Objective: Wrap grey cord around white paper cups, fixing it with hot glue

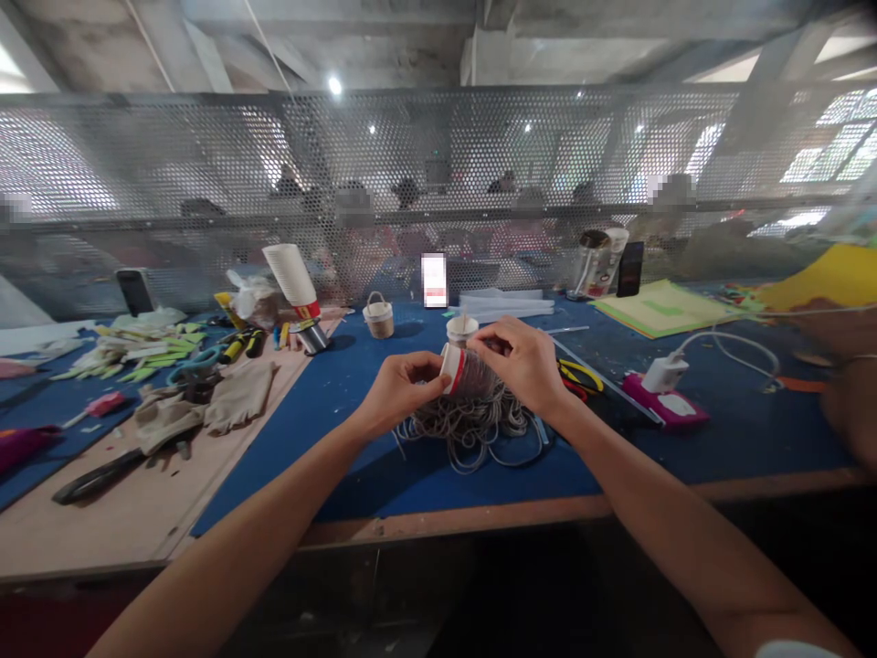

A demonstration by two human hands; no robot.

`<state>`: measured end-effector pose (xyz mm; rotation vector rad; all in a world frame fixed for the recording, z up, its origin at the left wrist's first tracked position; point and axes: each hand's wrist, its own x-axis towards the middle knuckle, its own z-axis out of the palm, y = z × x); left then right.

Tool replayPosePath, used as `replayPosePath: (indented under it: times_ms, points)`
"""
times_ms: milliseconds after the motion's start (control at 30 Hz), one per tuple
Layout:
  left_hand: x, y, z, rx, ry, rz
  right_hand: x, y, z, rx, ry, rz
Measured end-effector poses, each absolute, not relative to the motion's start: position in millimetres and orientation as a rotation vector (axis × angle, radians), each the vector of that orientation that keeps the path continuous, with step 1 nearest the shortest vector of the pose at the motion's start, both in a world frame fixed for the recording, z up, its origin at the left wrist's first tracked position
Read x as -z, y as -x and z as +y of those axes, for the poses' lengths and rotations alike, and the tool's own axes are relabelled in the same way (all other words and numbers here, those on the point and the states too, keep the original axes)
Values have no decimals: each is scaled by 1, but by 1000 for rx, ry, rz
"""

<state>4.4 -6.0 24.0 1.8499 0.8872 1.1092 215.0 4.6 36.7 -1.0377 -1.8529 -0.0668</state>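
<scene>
Left hand [403, 388] grips the tilted white, red-banded paper cup [459, 368] over tangled grey cord [470, 425], near-middle of flat blue surface [308, 393]; can't tell if right hand [524, 361] holds anything, so I'd keep cup steady.

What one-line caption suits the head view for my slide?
Left hand grips a tilted white, red-banded paper cup near tangled grey cord; right hand close to the cup.

Bare blue mat [315, 402] leaves a low way in beside the left hand [406, 384], bounded further left by gloves [239, 397]. Between the hands, a red-banded cup [450, 367] fills the gap; cord [459, 425] heaps beneath. A rear cup [458, 328] blocks just beyond; pliers [580, 375], perhaps partly hidden, crowd the right hand [522, 361].
</scene>
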Motion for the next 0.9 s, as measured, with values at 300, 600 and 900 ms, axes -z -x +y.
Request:
replayPosePath:
  times_ms: [300,600,900]
  points:
    - [-25,-5,-7,-1095,-1827,864,-36,-216,5,72,1051,-1868]
    - [-25,-4,-7,-1094,-1814,843,-37,-215,4,38,1043,-1880]
    - [-28,-7,-11,-1108,-1799,846,-35,-217,6,-17,1039,-1888]
